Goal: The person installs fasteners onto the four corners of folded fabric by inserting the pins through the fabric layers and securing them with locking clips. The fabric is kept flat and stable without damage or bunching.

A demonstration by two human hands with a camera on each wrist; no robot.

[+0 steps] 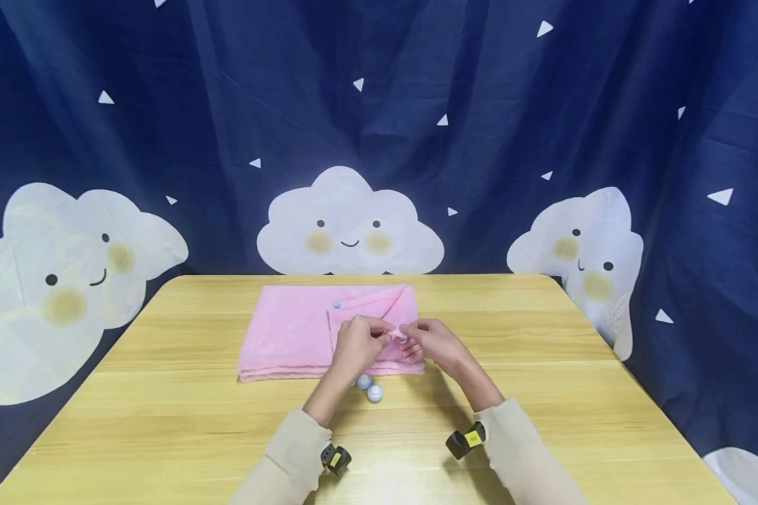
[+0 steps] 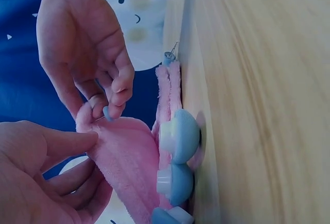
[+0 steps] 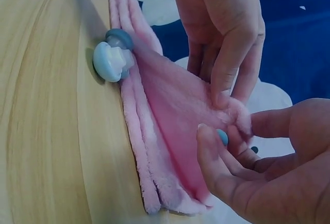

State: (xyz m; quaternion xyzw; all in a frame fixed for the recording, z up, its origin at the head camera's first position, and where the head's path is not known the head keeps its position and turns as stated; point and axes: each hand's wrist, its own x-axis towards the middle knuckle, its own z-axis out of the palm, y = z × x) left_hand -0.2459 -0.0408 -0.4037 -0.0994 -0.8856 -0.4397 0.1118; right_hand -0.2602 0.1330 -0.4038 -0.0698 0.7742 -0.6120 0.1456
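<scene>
A folded pink plush cloth (image 1: 290, 322) lies on the table with one corner folded over. My left hand (image 1: 358, 344) pinches that lifted corner (image 3: 175, 90) between thumb and fingers. Facing it, my right hand (image 1: 439, 345) holds a small blue-headed pin (image 2: 107, 113) at the corner, its thin shaft against the fabric. In the right wrist view the pin's blue head shows between the right thumb and fingers, which partly cover it. Close by the cloth's front edge stand mushroom-shaped blue-and-white caps (image 2: 180, 136); three show in the left wrist view.
Another small blue head (image 1: 337, 304) sits on the cloth near the fold. At the cloth's edge a blue piece (image 2: 169, 56) with a thin metal point shows. The wooden table (image 1: 164, 421) ends at a dark blue curtain (image 1: 366, 140) printed with clouds.
</scene>
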